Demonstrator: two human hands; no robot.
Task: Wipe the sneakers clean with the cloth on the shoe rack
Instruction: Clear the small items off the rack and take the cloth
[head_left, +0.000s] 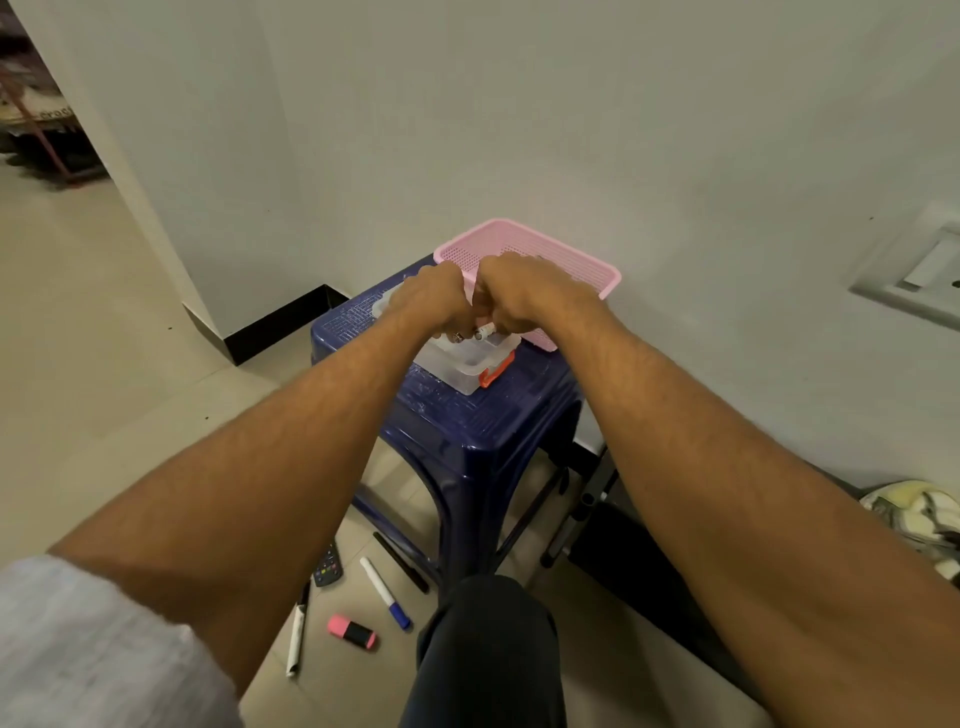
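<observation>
Left hand (428, 296) and right hand (524, 296) curl round a marker (485, 331) over a box (467, 371) on a stool (467, 431).
Far left, a dim rack (36, 135), its load too blurred to tell sneakers; basket (571, 260) behind the hands; crumpled cloth (919, 519) on the floor far right.

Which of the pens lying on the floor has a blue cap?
The white marker between the black pen and the pink highlighter; only it ends in blue.
</observation>
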